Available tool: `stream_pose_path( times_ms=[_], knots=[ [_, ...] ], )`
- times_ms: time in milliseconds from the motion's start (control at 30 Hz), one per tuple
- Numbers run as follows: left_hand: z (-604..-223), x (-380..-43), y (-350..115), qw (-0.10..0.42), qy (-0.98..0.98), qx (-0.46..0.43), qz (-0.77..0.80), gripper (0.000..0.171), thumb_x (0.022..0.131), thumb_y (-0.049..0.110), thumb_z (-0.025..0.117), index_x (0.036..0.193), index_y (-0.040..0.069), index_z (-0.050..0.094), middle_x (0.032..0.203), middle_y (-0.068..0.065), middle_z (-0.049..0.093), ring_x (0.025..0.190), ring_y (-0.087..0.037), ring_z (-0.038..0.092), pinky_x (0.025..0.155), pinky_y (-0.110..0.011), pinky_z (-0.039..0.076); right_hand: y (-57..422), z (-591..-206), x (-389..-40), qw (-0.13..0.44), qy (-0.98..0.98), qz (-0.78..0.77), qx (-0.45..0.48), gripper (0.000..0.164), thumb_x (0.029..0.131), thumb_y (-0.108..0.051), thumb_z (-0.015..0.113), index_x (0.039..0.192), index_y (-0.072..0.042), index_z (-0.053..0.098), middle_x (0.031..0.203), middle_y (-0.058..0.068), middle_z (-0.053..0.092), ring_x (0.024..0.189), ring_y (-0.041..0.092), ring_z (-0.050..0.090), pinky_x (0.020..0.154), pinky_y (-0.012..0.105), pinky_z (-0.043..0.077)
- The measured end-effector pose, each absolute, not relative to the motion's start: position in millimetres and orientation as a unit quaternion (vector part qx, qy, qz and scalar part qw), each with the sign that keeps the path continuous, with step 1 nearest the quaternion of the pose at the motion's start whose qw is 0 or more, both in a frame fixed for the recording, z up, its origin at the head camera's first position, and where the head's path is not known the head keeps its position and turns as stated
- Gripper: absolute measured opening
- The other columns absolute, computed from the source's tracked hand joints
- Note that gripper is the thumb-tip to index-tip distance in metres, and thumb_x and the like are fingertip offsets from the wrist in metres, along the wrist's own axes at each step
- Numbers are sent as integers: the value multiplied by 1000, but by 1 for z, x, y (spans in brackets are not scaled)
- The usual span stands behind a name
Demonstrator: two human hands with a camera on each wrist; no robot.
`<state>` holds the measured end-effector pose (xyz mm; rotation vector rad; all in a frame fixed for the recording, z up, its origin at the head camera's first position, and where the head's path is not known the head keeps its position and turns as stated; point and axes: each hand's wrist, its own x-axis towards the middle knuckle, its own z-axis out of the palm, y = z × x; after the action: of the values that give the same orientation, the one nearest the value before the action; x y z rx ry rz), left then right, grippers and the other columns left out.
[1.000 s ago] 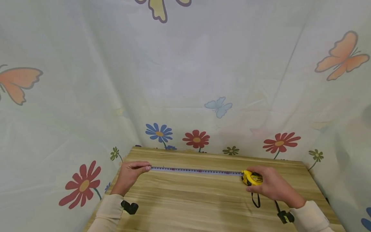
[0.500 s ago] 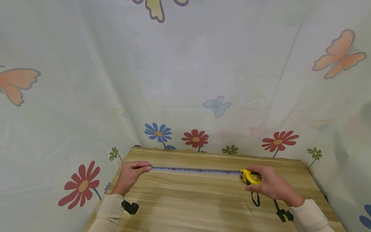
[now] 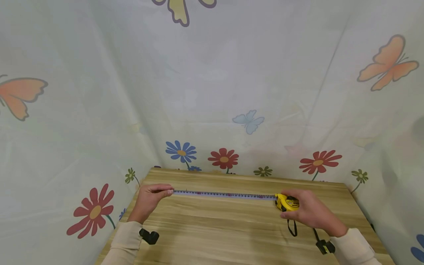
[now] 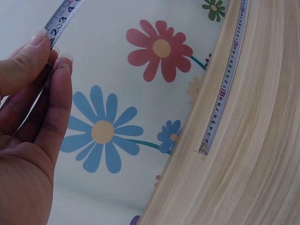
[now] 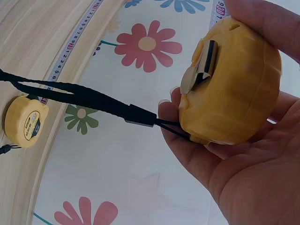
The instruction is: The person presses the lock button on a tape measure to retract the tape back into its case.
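My left hand (image 3: 149,200) pinches the free end of a measuring tape blade (image 4: 62,22) between thumb and fingers. On the right, my right hand (image 3: 311,208) grips the yellow tape measure case (image 5: 236,84), with a black wrist strap (image 5: 84,95) hanging from it. The pulled-out blade runs straight between both hands in the head view. Both wrist views show another blade (image 4: 228,75) lying along the wooden table. It leads to a second yellow tape measure (image 5: 26,121) resting there. In the head view the held tape overlaps this second one, which is largely hidden.
The wooden table (image 3: 218,232) reaches back to a pale cloth backdrop (image 3: 205,81) printed with flowers and butterflies. Backdrop walls also rise at both sides. Small black devices (image 3: 149,236) sit at both wrists.
Both hands and the held tape stay almost where they were. The head view has shifted only slightly.
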<state>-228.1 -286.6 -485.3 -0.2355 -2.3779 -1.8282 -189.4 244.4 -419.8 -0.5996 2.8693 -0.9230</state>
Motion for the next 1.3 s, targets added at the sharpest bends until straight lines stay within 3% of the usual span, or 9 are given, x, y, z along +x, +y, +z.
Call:
stream_pose_path(
  times_ms=[267, 433, 633, 867, 1033, 1300],
  knots=[
    [-486, -228, -286, 61, -791, -80, -603, 30, 92, 21, 80, 113, -1, 80, 117, -10, 79, 105, -4, 74, 90, -21, 60, 243, -420, -189, 24, 933, -297, -201, 66, 80, -40, 90, 133, -6, 69, 113, 3, 74, 82, 7, 57, 70, 22, 52],
    [-486, -229, -286, 60, -790, -80, -604, 31, 92, 21, 81, 113, -2, 79, 115, -6, 80, 104, -4, 74, 90, -21, 60, 243, -421, -188, 21, 932, -298, -203, 65, 80, -39, 90, 132, -6, 69, 112, 3, 74, 82, 7, 57, 70, 22, 52],
    [-487, -228, -286, 63, -788, -89, -606, 29, 93, 18, 80, 112, -3, 79, 120, -21, 76, 104, -4, 74, 90, -21, 60, 241, -420, -188, 17, 935, -294, -200, 64, 80, -38, 91, 131, -8, 70, 112, 2, 74, 83, 7, 57, 71, 22, 52],
    [-487, -228, -286, 63, -787, -83, -609, 22, 92, 18, 81, 109, 4, 82, 116, -10, 80, 104, -4, 74, 90, -21, 60, 240, -420, -188, 14, 937, -288, -199, 64, 80, -40, 91, 131, -9, 70, 114, 2, 74, 84, 7, 58, 72, 23, 52],
    [-485, -227, -283, 62, -786, -81, -610, 24, 92, 18, 81, 110, 2, 81, 114, -4, 81, 104, -3, 74, 90, -21, 60, 239, -420, -189, 13, 936, -289, -203, 64, 80, -39, 91, 132, -8, 70, 115, 2, 74, 83, 7, 57, 72, 22, 52],
    [-484, -226, -282, 64, -785, -79, -611, 23, 92, 17, 81, 110, 2, 81, 114, -4, 81, 104, -3, 74, 90, -21, 60, 238, -419, -188, 13, 935, -289, -207, 64, 80, -41, 90, 132, -9, 70, 114, 1, 74, 83, 6, 57, 72, 23, 52]
  ],
)
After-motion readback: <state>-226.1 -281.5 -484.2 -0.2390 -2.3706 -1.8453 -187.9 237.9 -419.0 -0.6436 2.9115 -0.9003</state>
